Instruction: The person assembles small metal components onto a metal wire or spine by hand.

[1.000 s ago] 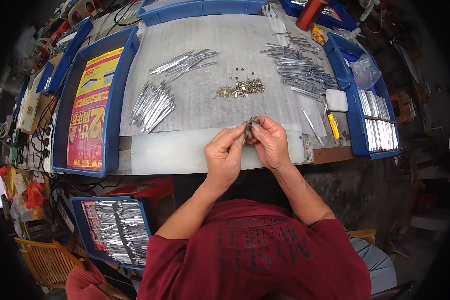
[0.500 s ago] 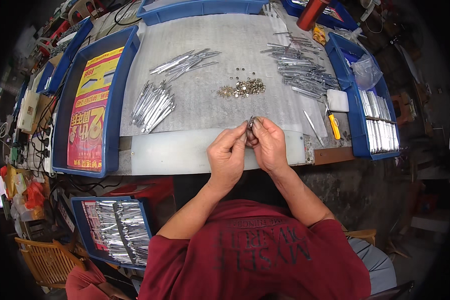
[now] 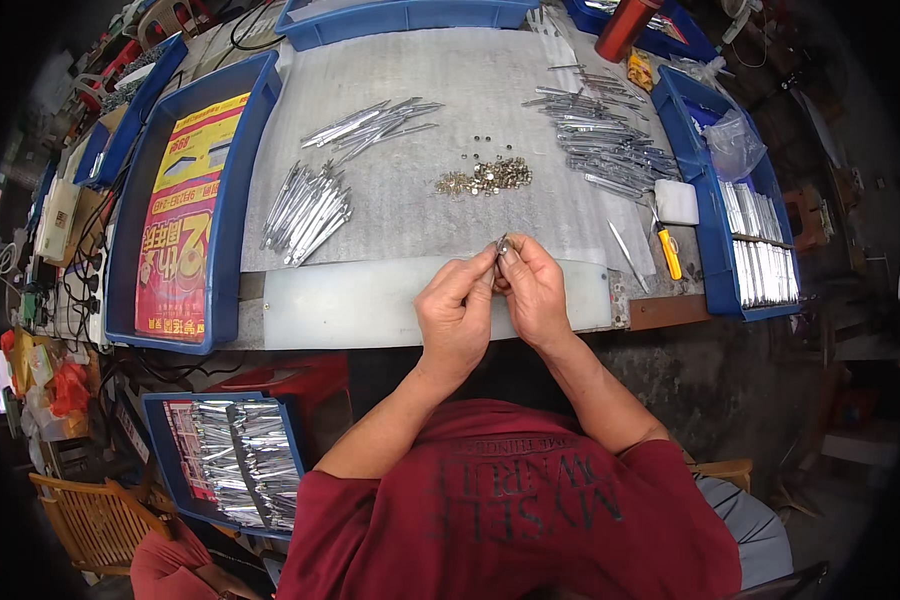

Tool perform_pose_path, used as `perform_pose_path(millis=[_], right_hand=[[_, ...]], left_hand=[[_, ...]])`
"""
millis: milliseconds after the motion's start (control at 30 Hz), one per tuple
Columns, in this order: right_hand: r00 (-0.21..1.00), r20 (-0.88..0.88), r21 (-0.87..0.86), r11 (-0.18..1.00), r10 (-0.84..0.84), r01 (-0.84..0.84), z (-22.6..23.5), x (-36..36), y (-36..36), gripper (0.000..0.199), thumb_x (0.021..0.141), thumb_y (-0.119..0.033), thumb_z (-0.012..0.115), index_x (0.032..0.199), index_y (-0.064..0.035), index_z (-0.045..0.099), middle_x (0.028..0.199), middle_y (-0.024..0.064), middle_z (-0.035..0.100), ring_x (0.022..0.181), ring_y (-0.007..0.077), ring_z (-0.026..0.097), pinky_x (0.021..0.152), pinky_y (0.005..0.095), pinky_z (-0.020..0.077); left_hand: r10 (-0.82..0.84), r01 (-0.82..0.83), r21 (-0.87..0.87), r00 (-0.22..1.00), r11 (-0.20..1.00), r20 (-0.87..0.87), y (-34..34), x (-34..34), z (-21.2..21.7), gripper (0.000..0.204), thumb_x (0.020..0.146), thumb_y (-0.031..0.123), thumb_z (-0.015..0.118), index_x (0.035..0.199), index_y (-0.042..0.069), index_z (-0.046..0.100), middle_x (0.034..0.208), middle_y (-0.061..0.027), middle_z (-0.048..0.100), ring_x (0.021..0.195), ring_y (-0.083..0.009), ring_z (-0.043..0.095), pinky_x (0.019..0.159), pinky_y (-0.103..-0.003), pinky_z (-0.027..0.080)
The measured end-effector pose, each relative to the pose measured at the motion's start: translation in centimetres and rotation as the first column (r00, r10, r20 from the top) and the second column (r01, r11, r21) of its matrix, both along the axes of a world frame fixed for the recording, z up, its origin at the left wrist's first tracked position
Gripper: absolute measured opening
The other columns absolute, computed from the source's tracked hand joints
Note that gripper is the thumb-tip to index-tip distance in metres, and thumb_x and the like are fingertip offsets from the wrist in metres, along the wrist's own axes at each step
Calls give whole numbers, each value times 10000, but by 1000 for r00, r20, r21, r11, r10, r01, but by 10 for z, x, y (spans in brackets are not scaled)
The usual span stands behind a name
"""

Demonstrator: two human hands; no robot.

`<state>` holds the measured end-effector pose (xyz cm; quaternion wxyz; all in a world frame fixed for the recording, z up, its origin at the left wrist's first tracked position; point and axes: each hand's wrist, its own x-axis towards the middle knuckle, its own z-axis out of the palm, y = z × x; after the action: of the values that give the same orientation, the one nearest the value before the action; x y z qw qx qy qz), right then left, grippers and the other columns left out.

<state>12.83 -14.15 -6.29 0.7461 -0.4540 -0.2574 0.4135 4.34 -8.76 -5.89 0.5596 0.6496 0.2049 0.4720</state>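
Close together over the near edge of the table, my left hand (image 3: 456, 308) and my right hand (image 3: 534, 290) pinch a small metal piece (image 3: 501, 246) between their fingertips. Most of it is hidden by the fingers, so its kind does not show. Beyond my fingers lies a heap of small round gold and silver metal parts (image 3: 500, 175), with a few dark ones apart from it. Thin silver metal strips (image 3: 308, 212) lie in a pile to the left, and another pile of strips (image 3: 370, 125) is behind it. A larger pile of strips (image 3: 610, 140) spreads at the right.
A blue tray (image 3: 242, 200) lined with a printed sheet stands at the left. At the right are a yellow-handled screwdriver (image 3: 668, 254), a white block (image 3: 676, 202), a loose strip (image 3: 627, 255) and a blue bin (image 3: 692, 165). Below left, another blue tray (image 3: 155, 430) holds strips. A red cylinder (image 3: 625, 28) stands far right.
My right hand has shifted slightly left, closer to my left fingertips, and its fingers have changed position around the small piece. The piles and trays stay as they were.
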Motion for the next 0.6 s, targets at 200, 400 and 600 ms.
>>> perform_pose_path(millis=[200,400,600], right_hand=[[963,253,-26,994,-98,108,5,-7,-1,162,895,-111,395,937,15,488,758,2,497,673,44,439,611,193,388],[937,330,-14,992,-117,129,5,-5,-3,171,892,-121,408,934,17,499,753,-4,498,671,46,435,610,189,382],[928,344,-36,985,-144,166,3,-4,-2,175,886,-135,426,863,17,509,697,-12,486,637,45,424,568,186,369]], left_hand=[[-3,4,28,999,1000,-50,3,-3,3,184,785,-44,531,958,-33,592,726,-94,575,643,-122,547,566,-219,440],[12,-10,44,999,999,-39,2,-2,2,184,780,-47,533,954,-36,591,718,-93,570,627,-125,538,562,-220,433],[-8,8,12,998,1000,-58,1,-3,5,175,783,-39,537,949,-39,590,727,-94,575,639,-126,543,568,-223,435]])
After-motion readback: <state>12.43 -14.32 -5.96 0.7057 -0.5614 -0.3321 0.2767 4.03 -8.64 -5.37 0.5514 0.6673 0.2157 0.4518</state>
